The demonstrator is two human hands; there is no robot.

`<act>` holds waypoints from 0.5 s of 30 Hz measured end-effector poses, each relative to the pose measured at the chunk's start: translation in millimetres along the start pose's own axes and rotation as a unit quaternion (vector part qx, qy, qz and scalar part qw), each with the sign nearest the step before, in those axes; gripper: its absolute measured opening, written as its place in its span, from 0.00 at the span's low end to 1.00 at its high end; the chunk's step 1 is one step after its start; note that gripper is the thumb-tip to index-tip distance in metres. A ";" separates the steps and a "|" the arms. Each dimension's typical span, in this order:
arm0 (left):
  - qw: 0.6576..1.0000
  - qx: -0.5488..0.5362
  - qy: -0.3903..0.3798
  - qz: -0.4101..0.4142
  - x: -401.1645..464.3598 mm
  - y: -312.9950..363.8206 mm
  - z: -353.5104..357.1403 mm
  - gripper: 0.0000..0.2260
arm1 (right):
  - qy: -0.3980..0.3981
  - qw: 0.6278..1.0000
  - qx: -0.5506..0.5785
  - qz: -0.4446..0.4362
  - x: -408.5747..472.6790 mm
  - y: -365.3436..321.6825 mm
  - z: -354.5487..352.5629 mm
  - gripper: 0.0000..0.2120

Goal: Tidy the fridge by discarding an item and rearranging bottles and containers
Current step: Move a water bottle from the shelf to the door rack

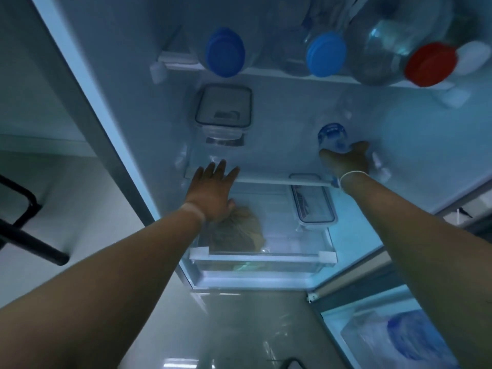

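I look into an open fridge. My right hand (pixel 347 158) grips a clear bottle with a blue cap (pixel 332 135) lying on the middle shelf (pixel 266 179), at its right. My left hand (pixel 213 190) reaches toward the left of that shelf with fingers spread, holding nothing. A clear lidded container (pixel 223 110) stands further back on the same shelf. The top shelf holds bottles lying on their sides: one dark blue cap (pixel 225 51), one light blue cap (pixel 326 54), one red cap (pixel 431 63).
Below the middle shelf sit a brown paper-like bundle (pixel 237 230) and a flat lidded container (pixel 312 202). A clear drawer (pixel 261 265) lies under them. The fridge door (pixel 394 336) hangs open at lower right with a blue-capped bottle in it. A black chair frame (pixel 26 233) stands at left.
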State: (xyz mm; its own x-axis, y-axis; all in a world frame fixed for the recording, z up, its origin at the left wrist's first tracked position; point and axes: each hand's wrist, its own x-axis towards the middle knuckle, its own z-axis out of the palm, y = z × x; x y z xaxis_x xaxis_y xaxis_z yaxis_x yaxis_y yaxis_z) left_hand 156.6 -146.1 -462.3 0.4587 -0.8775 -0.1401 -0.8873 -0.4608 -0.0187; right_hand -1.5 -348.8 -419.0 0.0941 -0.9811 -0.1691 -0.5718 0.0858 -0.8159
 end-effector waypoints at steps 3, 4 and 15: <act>0.999 -0.003 -0.039 0.003 -0.6 0.5 -13.2 0.33 | -0.003 0.996 0.087 0.025 -12.6 0.5 -9.6 0.23; 0.999 -0.006 -0.046 0.003 -3.6 1.6 -17.1 0.33 | -0.007 0.993 0.114 0.034 -18.8 1.6 -13.9 0.22; 0.998 -0.015 -0.061 0.017 -76.7 33.4 -60.1 0.31 | -0.085 0.974 0.196 0.076 -119.7 29.4 -76.7 0.20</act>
State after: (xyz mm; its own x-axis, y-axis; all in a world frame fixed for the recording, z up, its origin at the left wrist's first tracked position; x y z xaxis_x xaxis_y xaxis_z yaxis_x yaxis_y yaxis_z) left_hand 94.7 -102.1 -392.7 0.4176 -0.8709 -0.2590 -0.8996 -0.4364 0.0172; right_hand -92.1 -242.2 -380.4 0.1861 -0.9115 -0.3667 -0.2375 0.3205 -0.9170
